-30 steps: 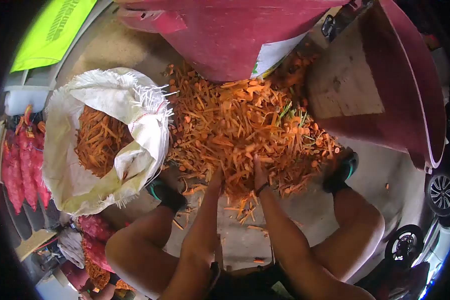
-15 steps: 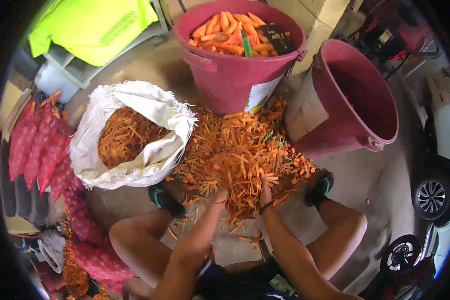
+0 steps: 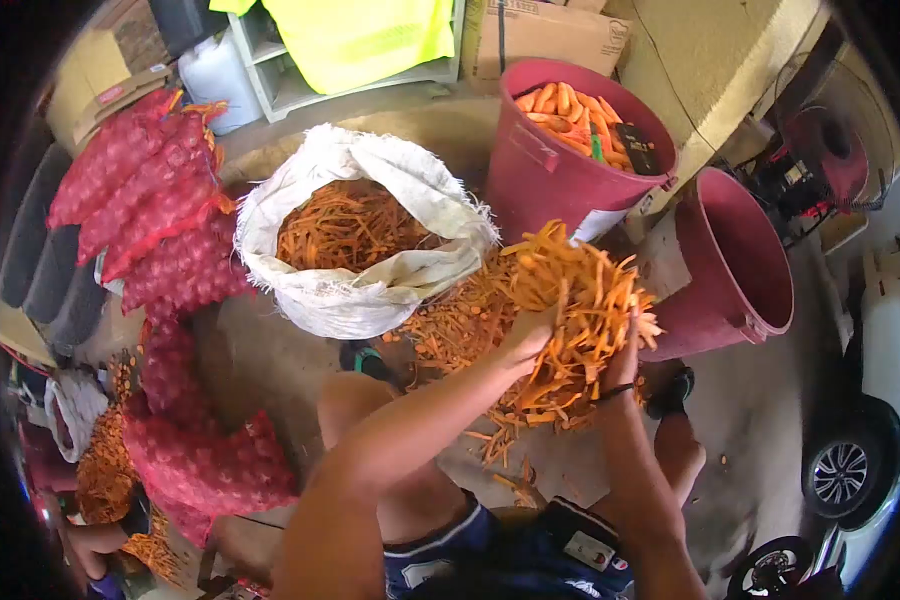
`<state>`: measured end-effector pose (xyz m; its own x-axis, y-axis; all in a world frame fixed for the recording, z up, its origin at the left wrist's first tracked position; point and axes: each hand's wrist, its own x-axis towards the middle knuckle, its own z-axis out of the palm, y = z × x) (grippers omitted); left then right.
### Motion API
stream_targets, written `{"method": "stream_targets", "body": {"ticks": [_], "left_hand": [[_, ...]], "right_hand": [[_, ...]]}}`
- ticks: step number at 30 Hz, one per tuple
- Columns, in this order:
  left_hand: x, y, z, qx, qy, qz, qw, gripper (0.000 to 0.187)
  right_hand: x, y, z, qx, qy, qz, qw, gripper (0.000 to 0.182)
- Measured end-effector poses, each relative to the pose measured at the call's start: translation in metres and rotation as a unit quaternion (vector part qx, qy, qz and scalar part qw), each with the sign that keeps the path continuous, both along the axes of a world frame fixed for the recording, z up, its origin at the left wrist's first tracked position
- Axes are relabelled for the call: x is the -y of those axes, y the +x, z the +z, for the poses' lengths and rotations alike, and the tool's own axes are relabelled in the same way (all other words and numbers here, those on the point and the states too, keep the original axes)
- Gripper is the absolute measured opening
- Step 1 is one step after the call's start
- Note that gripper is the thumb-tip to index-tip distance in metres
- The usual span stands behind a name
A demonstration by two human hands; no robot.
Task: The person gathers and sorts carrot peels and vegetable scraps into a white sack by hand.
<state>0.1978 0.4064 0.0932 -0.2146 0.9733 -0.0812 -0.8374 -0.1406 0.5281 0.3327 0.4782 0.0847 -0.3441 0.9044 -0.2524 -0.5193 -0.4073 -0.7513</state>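
Observation:
A big clump of orange carrot peelings (image 3: 585,300) is pressed between my two hands, lifted off the floor. My left hand (image 3: 532,338) grips its left side and my right hand (image 3: 622,352) its right side; the peelings partly cover the fingers of both. Below and behind lies the pile of peelings (image 3: 455,325) on the floor. To the left of my hands stands a white woven sack (image 3: 315,300) with its mouth wide apart and peelings inside (image 3: 345,225).
A maroon bin (image 3: 525,185) holds peeled carrots (image 3: 562,108), a green-handled tool and a dark packet. Beside it leans another maroon bin (image 3: 705,270). Red mesh sacks (image 3: 150,220) line the left side. Part of another person (image 3: 95,545) shows at the lower left.
Both hands have risen from the floor pile with a clump of peelings between them. The view has swung left, so the sack and bins appear further right.

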Motion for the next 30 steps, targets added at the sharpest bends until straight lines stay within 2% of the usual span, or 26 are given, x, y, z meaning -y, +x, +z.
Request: {"method": "stream_targets", "body": {"ticks": [3,8,13,15,17,18,19,20,21,22,23,24,25,27,28,30], "left_hand": [[-0.011,-0.010,0.017,0.031,0.021,0.011,0.999,0.036],[-0.029,-0.053,0.048,0.013,0.046,0.084,0.995,0.038],[-0.038,-0.128,0.079,-0.017,0.005,0.174,0.985,0.042],[-0.028,-0.163,0.086,-0.017,-0.021,0.193,0.981,0.047],[-0.008,-0.201,0.088,-0.020,-0.034,0.189,0.981,0.052],[0.002,-0.216,0.083,-0.050,-0.034,0.229,0.972,0.053],[0.009,-0.245,0.068,-0.107,-0.144,0.213,0.960,0.053],[0.004,-0.272,0.031,-0.154,-0.121,0.289,0.937,0.051],[0.043,-0.296,0.043,-0.044,-0.044,0.269,0.961,0.036],[0.050,-0.332,-0.009,-0.121,-0.081,0.268,0.952,0.041],[0.058,-0.351,-0.062,-0.063,-0.155,0.299,0.939,0.042],[0.072,-0.362,-0.082,-0.004,-0.225,0.331,0.917,0.044],[0.093,-0.369,-0.101,0.037,-0.292,0.334,0.895,0.045],[0.112,-0.382,-0.105,0.068,-0.344,0.381,0.855,0.048],[0.118,-0.388,-0.095,0.057,-0.332,0.426,0.839,0.050],[0.128,-0.390,-0.062,0.034,-0.339,0.498,0.798,0.052]], "right_hand": [[-0.013,-0.017,0.037,0.008,0.060,-0.002,0.998,0.064],[-0.036,-0.064,0.084,0.027,0.160,0.015,0.987,0.062],[-0.064,-0.135,0.112,0.044,0.235,0.100,0.966,0.059],[-0.063,-0.174,0.117,0.054,0.248,0.141,0.957,0.058],[-0.032,-0.229,0.139,0.078,0.224,0.136,0.962,0.060],[-0.014,-0.255,0.150,0.099,0.207,0.129,0.965,0.062],[-0.015,-0.276,0.144,0.133,0.214,0.165,0.954,0.065],[-0.020,-0.306,0.116,0.068,0.218,0.186,0.956,0.076],[-0.023,-0.345,0.069,0.153,0.218,0.198,0.943,0.081],[-0.015,-0.365,0.036,0.205,0.228,0.245,0.920,0.087],[-0.007,-0.384,0.004,0.256,0.242,0.294,0.889,0.093],[0.001,-0.403,-0.027,0.302,0.259,0.342,0.852,0.099],[-0.005,-0.425,-0.098,0.344,0.292,0.412,0.792,0.096],[0.014,-0.452,-0.149,0.402,0.411,0.467,0.671,0.088],[0.038,-0.457,-0.149,0.416,0.494,0.453,0.614,0.084],[0.071,-0.477,-0.136,0.481,0.554,0.414,0.540,0.081]]}}
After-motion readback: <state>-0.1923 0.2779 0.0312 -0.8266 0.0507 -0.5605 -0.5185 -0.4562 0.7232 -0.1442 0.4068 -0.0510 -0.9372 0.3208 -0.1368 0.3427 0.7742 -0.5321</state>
